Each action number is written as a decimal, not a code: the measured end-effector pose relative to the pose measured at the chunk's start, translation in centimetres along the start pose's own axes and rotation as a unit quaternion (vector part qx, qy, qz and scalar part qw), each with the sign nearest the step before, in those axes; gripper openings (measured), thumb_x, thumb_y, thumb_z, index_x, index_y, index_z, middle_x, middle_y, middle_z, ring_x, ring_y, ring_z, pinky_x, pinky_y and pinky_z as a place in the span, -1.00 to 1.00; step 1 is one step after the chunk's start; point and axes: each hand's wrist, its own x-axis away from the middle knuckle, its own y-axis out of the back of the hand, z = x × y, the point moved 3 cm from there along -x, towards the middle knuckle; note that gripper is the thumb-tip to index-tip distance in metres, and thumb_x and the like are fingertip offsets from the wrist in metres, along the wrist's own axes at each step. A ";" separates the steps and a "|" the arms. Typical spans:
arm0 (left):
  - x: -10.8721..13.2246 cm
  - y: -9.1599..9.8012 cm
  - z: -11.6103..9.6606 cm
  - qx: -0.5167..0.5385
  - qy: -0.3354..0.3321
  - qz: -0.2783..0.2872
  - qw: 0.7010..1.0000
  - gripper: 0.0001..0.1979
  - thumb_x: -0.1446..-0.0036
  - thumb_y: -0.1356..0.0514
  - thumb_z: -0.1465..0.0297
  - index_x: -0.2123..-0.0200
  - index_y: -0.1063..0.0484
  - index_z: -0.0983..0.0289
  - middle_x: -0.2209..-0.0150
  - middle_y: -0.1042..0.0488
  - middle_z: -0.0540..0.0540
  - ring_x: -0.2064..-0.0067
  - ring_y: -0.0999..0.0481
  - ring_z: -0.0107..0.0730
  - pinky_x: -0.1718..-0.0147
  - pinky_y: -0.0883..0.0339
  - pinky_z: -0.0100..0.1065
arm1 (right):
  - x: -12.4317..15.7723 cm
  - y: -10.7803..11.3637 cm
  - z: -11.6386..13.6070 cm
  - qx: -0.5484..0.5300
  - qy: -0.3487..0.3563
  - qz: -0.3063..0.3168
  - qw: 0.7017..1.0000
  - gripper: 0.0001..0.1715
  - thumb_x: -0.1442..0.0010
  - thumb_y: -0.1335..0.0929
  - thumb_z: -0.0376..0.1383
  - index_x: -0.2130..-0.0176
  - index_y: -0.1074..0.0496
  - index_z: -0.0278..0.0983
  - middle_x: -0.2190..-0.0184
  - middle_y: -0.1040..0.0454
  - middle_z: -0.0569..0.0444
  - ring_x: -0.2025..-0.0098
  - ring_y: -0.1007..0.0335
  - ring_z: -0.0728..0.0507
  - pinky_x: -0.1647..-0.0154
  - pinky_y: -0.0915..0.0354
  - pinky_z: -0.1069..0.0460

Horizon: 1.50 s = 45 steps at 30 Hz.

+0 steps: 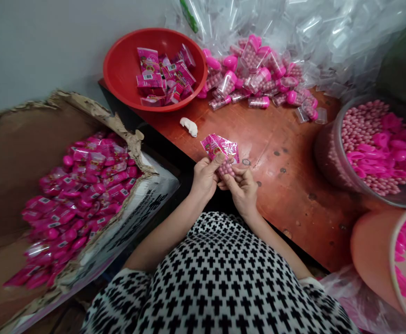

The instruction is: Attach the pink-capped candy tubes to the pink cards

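Observation:
Close to the table's near edge, my left hand (206,176) and my right hand (243,190) meet around a clear tube of pink beads (226,168). Both hands are closed on it, with the thumbs on top; part of the tube is hidden by the fingers. Pink printed wrappers (219,144) fan out just beyond the fingertips. My left thumb overlaps them, and I cannot tell whether that hand also grips one. A crumpled white piece (189,126) lies on the table to the left of the wrappers.
A red bowl (110,74) holds printed packets. Filled tubes (258,79) and clear empty ones (310,32) are heaped behind. At right stand a bead tub (328,153) and a peach bucket (370,246). A torn carton (1,153) of wrapped packets is at left.

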 end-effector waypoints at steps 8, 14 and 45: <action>0.5 -0.1 0.7 -0.048 0.079 0.029 0.995 -0.63 0.28 -0.45 0.21 0.50 -0.49 0.39 0.60 -0.46 0.05 0.68 -0.30 -0.59 0.77 -0.03 -0.51 | 0.3 -0.2 -0.3 -0.019 -0.001 -0.011 1.000 -0.70 -0.06 -0.47 -0.17 0.29 -0.33 -0.21 0.50 -0.56 0.23 0.58 -0.49 0.02 0.54 -0.51 0.11; 1.1 -0.2 0.9 -0.064 0.011 0.017 0.998 -0.69 0.18 -0.43 0.24 0.46 -0.52 0.38 0.61 -0.39 -0.03 0.65 -0.23 -0.68 0.71 -0.08 -0.56 | -0.5 -0.5 0.0 -0.132 -0.098 -0.024 0.986 -0.63 0.06 -0.51 -0.17 0.32 -0.35 -0.25 0.59 -0.52 0.23 0.66 -0.44 0.02 0.65 -0.44 0.16; 2.0 2.6 -0.6 -0.334 -0.237 -0.084 0.908 -0.79 -0.08 -0.26 0.24 0.28 -0.62 0.21 0.33 -0.62 0.03 0.34 -0.58 -0.39 0.27 -0.41 -0.41 | -0.4 -0.1 0.3 -0.110 -0.081 -0.035 0.990 -0.66 -0.01 -0.47 -0.22 0.26 -0.32 -0.24 0.53 -0.58 0.17 0.62 -0.47 0.03 0.61 -0.41 0.18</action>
